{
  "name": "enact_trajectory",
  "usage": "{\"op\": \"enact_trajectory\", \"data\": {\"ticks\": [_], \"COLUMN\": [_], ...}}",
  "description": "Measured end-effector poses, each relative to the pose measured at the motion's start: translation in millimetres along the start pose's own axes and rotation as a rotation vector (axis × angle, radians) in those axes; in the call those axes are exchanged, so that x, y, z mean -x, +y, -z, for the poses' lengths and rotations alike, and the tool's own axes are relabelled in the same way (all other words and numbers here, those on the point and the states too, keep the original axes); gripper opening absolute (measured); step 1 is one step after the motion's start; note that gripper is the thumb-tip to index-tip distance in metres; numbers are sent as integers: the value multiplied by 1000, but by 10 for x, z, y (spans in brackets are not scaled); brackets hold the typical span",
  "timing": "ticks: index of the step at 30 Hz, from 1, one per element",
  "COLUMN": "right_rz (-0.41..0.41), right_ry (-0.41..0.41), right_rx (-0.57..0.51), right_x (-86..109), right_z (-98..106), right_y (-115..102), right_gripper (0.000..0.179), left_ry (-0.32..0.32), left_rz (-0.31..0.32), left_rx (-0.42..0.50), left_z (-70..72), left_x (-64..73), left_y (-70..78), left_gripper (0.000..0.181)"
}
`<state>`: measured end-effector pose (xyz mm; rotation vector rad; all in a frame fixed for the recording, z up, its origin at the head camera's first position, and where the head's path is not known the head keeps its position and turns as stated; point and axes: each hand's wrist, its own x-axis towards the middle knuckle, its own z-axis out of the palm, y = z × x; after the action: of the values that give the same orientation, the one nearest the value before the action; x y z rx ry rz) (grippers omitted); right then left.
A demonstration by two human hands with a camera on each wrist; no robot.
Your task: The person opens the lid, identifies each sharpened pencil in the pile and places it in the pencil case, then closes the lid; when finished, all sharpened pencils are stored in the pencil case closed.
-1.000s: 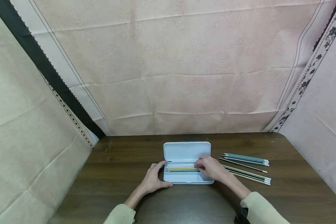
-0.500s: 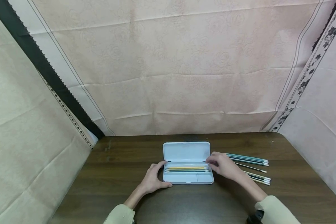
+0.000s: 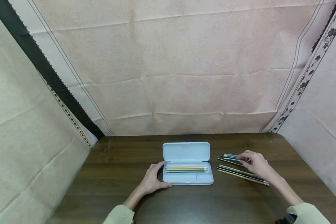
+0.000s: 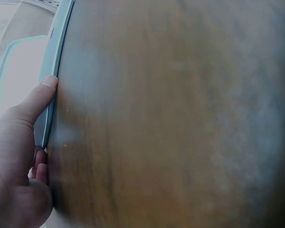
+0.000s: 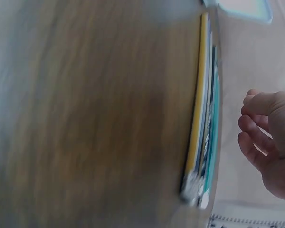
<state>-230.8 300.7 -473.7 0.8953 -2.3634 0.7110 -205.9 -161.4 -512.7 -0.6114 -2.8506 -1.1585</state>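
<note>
A light-blue pencil case (image 3: 179, 178) lies with its lid raised on the table, several yellow and green pencils (image 3: 186, 168) in its upper section. My left hand (image 3: 153, 178) holds the case's left end, thumb at the near corner and forefinger at the far one. The left wrist view has the thumb (image 4: 42, 95) against the case's edge (image 4: 61, 42). My right hand (image 3: 256, 162) is over the teal pencils (image 3: 229, 155) at the right, hiding part of them. In the right wrist view its fingers (image 5: 249, 126) are loosely bent, with nothing visible between them.
Nearer than the teal pencils lie a thin dark pencil (image 3: 226, 161) and a group of black and gold pencils (image 3: 240, 175). The brown wooden table (image 3: 190, 205) ends at a pale cloth backdrop (image 3: 184, 93), with cloth on both sides too.
My right hand has moved from the case, where it was at the pencils, rightward to the loose pencils. The left hand stays on the case.
</note>
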Motion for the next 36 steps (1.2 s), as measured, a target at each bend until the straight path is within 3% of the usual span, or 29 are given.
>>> {"op": "enact_trajectory", "data": {"ticks": [7,36], "right_rz": [-98,-157], "right_ry": [-60,-92], "right_rx": [55,164], "right_x": [216,391], "right_z": [129,168], "right_y": [173,406], "right_gripper": [29,34], "left_ry": [2,-10], "left_rz": [-7,11], "left_rx": [-3,-19], "left_z": [7,4], "left_x": [7,-10], "left_y": [7,10], "left_gripper": [91,92]}}
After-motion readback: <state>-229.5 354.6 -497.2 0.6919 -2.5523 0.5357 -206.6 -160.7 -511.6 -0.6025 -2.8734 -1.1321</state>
